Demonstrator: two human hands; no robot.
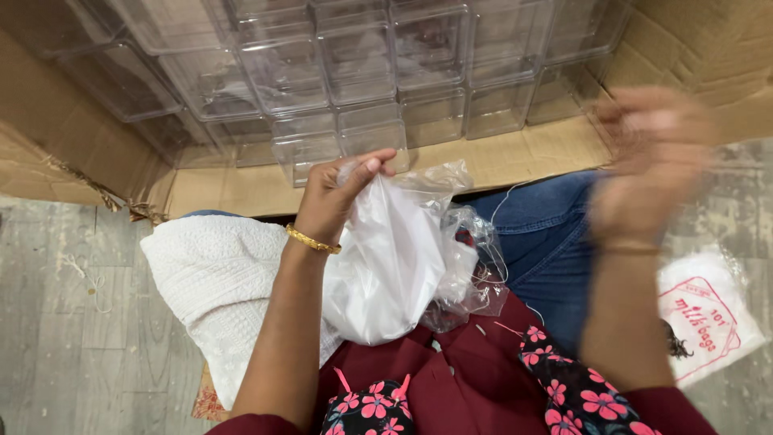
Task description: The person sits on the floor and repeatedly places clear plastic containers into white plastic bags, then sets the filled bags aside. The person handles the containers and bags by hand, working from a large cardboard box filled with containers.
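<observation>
Grey, worn plank floor, open brown cardboard box ahead, rows of clear plastic containers inside

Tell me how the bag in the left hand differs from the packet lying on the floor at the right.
The bag is held up, pinched at its top in the left hand; the packet lies flat on the floor. The bag is crumpled and bulging; the packet is smooth and flat. The bag looks plain milky white; the packet bears red print. Both are thin plastic.
</observation>
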